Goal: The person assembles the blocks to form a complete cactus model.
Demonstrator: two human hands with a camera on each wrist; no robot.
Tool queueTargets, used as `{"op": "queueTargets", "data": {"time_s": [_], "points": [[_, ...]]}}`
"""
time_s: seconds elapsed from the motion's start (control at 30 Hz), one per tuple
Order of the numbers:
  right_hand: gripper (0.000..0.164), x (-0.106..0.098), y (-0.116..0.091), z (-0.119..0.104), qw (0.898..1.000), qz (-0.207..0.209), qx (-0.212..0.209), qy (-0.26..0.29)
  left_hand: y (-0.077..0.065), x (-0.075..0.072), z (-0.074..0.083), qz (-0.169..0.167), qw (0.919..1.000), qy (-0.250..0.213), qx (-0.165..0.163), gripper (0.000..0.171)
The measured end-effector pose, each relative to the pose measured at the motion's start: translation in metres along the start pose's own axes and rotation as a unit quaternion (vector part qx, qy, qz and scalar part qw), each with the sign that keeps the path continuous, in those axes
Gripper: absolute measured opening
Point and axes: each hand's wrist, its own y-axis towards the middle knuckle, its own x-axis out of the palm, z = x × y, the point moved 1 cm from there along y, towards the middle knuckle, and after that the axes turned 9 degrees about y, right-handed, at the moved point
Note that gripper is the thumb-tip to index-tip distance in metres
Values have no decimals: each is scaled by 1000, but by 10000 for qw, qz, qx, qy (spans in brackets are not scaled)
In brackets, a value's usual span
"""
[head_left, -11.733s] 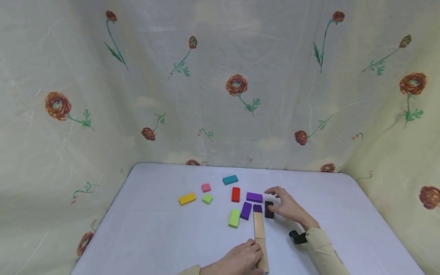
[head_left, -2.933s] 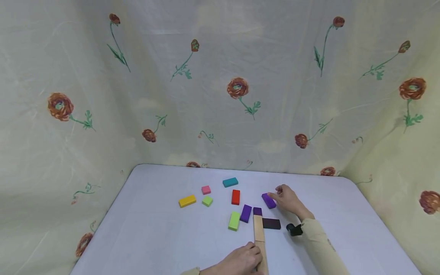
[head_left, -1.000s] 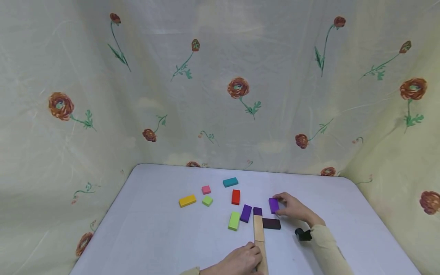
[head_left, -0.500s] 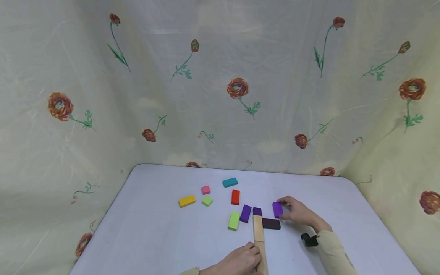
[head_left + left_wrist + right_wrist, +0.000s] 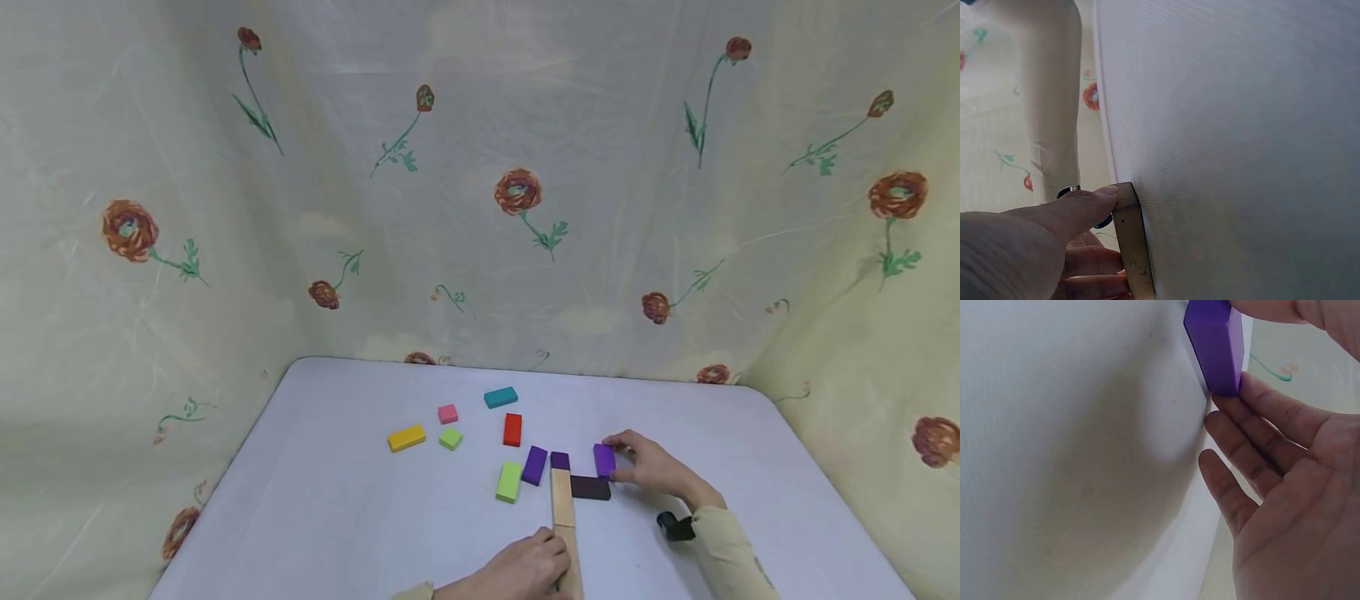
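Between thumb and fingers, my right hand (image 5: 652,467) pinches a purple block (image 5: 604,460) at its two ends. The block stands lengthwise just behind the right end of a dark brown block (image 5: 591,487), which lies crosswise against a wooden strip (image 5: 562,497). A dark purple piece (image 5: 560,461) caps the far end of that strip. At the near end, my left hand (image 5: 521,567) holds a plain wooden block (image 5: 1132,244), thumb at its end and fingers along its side in the left wrist view.
Left of the strip lie another purple block (image 5: 535,466), a long green block (image 5: 508,482), a red block (image 5: 512,429) and a teal block (image 5: 501,397). Farther left are a pink piece (image 5: 447,413), a small green piece (image 5: 451,438) and a yellow block (image 5: 407,438).
The dark block was turned crosswise against the strip. My right hand then took the purple block from behind the strip, moved it right and nearer, and turned it lengthwise. My left hand stayed put.
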Motion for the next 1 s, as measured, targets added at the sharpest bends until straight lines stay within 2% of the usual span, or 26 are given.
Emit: {"op": "queueTargets", "data": {"time_s": [0.33,0.67,1.0], "points": [[54,3,-3,-2,9999,-20,-110,-77,0,1,0,-76,10000,-25,-26,33],[52,4,-3,1,9997,26,-229,-65,0,1,0,-11,10000,-54,-22,33],[51,4,-1,-1,9992,288,-276,4,-1,0,1,50,10000,-66,10,34]]}}
